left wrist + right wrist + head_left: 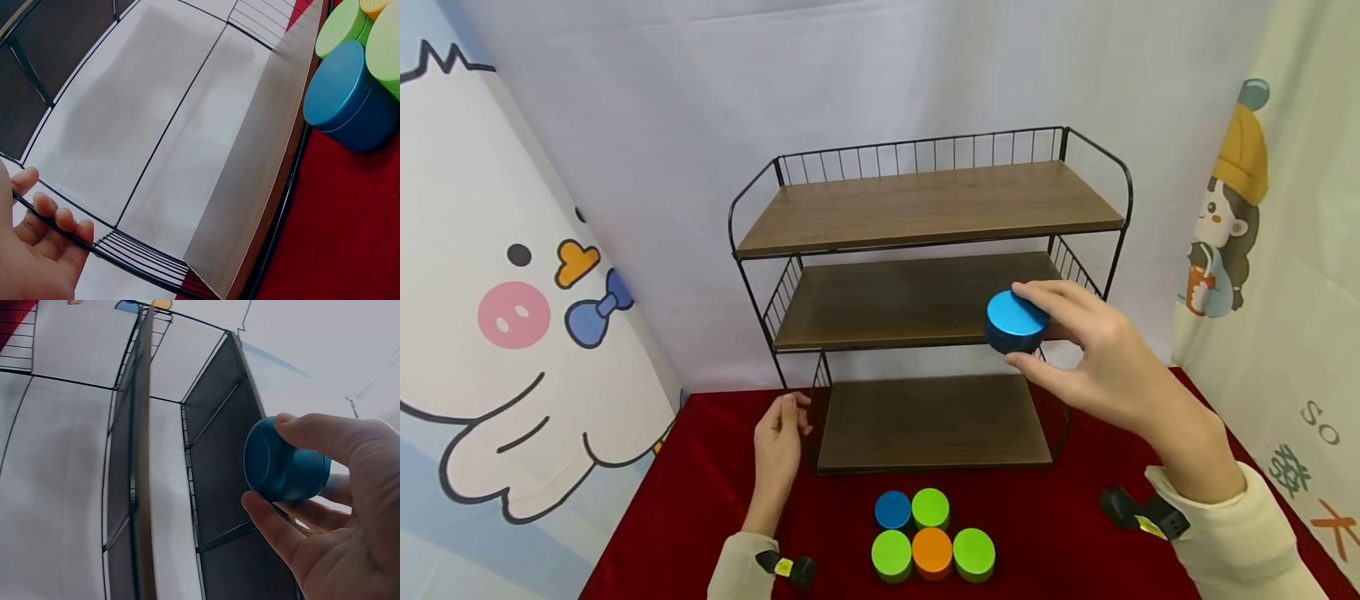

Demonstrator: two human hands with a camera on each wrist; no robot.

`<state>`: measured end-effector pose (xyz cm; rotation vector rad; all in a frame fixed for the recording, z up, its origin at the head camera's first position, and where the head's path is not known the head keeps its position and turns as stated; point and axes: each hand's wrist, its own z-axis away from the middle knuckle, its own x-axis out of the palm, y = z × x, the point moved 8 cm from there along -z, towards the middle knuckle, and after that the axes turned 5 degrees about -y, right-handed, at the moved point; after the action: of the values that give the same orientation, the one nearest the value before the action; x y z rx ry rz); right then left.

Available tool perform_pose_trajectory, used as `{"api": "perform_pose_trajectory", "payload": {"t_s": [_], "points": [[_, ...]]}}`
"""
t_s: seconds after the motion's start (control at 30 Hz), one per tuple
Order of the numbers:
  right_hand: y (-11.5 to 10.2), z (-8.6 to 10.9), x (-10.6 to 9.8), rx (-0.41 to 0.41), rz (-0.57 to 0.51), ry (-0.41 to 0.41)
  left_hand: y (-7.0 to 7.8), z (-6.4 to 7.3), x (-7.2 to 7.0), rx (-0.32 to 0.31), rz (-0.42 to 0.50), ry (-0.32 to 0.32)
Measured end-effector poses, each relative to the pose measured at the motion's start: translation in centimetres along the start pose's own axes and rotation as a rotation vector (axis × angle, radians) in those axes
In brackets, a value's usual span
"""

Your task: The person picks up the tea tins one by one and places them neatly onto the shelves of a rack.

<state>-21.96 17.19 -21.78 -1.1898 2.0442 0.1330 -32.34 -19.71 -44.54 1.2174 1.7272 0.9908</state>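
"Pale sleeve (1247,533) nearest; what's past it?"
"Right hand (1108,358), pinching a glossy, squat blue tub (1017,321) before the wood-grained middle shelf (895,300), lid up, axis near upright."
"Its base?"
"Only the right wrist view shows that: ringed."
"Left hand (780,437)?"
"Fingers curled round the thin black wire rack (925,208), by the left wrist view."

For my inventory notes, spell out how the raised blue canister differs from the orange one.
The raised blue canister is held by the fingers of the right hand; the orange canister stands on the red cloth. The blue one is apart from the others; the orange one sits between two green canisters. Both are round.
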Motion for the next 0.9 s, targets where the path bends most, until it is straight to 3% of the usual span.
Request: {"api": "perform_pose_trajectory", "payload": {"t_s": [0.4, 0.9], "points": [[-0.7, -2.4, -1.1, -0.071, 0.055, 0.009, 0.0, 0.0, 0.2, -0.006, 0.022, -0.021], [-0.1, -5.5, -4.0, -0.054, 0.061, 0.036, 0.1, 0.0, -0.1, -0.024, 0.017, -0.032]]}}
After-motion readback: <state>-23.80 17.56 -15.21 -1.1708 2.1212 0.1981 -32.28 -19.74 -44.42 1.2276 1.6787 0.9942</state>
